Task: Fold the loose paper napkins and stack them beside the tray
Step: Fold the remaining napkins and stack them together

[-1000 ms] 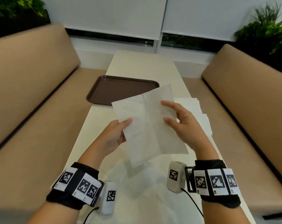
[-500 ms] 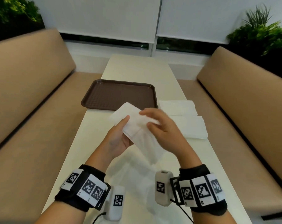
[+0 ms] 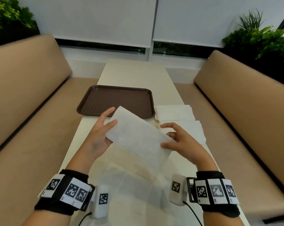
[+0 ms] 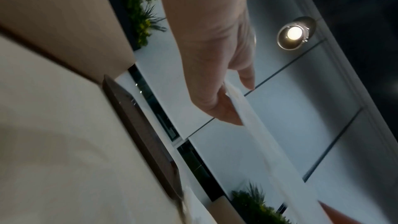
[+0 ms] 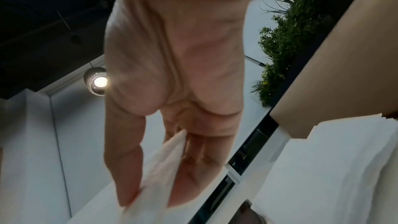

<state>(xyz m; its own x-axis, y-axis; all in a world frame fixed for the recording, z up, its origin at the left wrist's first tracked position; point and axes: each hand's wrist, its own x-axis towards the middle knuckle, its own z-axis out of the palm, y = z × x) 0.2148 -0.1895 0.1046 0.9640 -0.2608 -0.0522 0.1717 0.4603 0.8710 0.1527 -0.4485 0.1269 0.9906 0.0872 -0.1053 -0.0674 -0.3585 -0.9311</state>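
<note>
I see both hands holding one folded napkin [image 3: 138, 137] above the table [image 3: 134, 74]. Left hand [image 3: 99, 136] pinches its left edge, index finger extended. Right hand [image 3: 180, 142] pinches its right end, thumb over fingers. Folded stack [image 3: 175, 112] lies just beyond the right hand, beside the tray [image 3: 116, 99].
</note>
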